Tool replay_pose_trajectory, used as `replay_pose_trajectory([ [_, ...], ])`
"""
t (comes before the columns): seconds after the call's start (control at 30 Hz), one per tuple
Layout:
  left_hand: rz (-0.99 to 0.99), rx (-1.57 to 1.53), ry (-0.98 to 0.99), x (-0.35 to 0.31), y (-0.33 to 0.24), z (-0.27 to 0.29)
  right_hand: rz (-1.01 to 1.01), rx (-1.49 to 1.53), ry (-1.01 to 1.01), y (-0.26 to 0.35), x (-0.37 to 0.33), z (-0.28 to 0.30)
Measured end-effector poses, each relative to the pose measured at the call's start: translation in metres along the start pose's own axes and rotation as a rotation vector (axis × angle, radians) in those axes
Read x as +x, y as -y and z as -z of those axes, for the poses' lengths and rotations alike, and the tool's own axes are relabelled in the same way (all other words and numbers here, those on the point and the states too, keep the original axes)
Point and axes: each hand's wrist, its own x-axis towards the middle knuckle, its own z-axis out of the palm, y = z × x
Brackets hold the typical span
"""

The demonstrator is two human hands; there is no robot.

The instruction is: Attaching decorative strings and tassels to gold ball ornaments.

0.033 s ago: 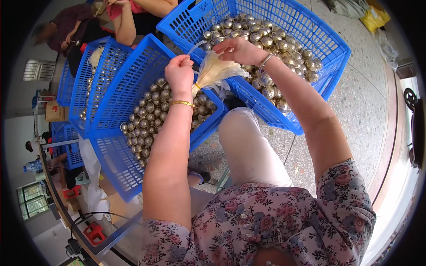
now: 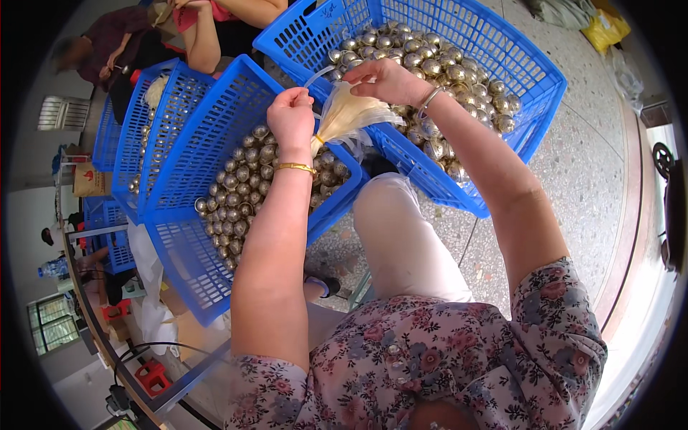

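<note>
My left hand [image 2: 292, 118] is closed in a pinch above the nearer basket, and a narrow translucent strip [image 2: 319, 75] sticks up from its fingertips. Beside it lies a bundle of pale, limp translucent strips [image 2: 349, 118], tied with a yellow band [image 2: 320, 137] and fanned out to the right over the basket rims. Just over the fanned part hovers my right hand [image 2: 387, 81], its fingers bent and the thumb apart from the forefinger. No held thing shows in it. Shiny metallic balls [image 2: 240, 183] fill part of the nearer blue basket [image 2: 193, 261]; similar balls [image 2: 459, 75] lie in the farther blue basket [image 2: 527, 54].
More blue baskets [image 2: 161, 122] stand at the left. Another person's arm [image 2: 201, 43] shows at the top, near a second seated person [image 2: 118, 43]. My knee [image 2: 387, 208] is between the two baskets. A yellow bag [image 2: 605, 31] lies at the upper right on the speckled floor [image 2: 573, 172].
</note>
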Motion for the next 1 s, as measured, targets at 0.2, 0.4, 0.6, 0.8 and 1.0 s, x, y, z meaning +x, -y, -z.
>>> replay_pose_trajectory([
  [0.2,-0.122,-0.026,0.076,-0.005,-0.004,-0.001,0.02,0.081,-0.171,0.021,0.009,-0.025],
  [0.4,-0.13,-0.011,0.206,-0.012,-0.004,0.01,-0.079,0.643,-0.351,0.034,0.011,-0.041],
  [0.6,-0.459,0.63,0.299,-0.033,0.002,0.037,-0.112,0.656,-0.275,0.047,0.002,-0.036],
  [0.8,-0.474,0.615,0.261,-0.041,0.016,0.041,0.113,1.114,-0.232,0.087,-0.008,0.006],
  [1.0,-0.416,0.565,0.247,-0.049,0.008,0.05,0.372,0.968,-0.173,0.147,-0.07,0.065],
])
